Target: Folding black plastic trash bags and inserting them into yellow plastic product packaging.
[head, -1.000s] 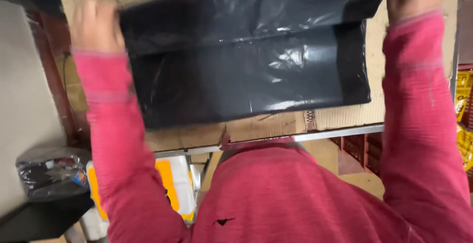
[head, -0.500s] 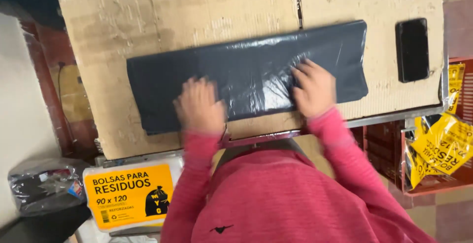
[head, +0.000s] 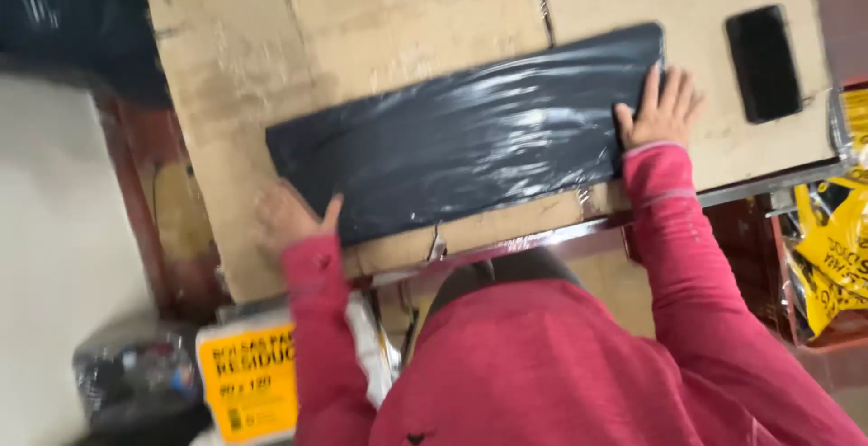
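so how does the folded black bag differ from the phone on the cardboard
The bag is a long, wide strip with a crinkled glossy surface; the phone is a small, smooth, rigid rectangle. The bag has the left hand and right hand at its ends; the phone lies untouched. The bag lies mid-cardboard, the phone near its right edge. Both are dark and lie flat.

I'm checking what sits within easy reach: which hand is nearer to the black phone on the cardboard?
Right. The right hand rests at the right end of the folded black bag, just left of the phone. The left hand is at the bag's far left end.
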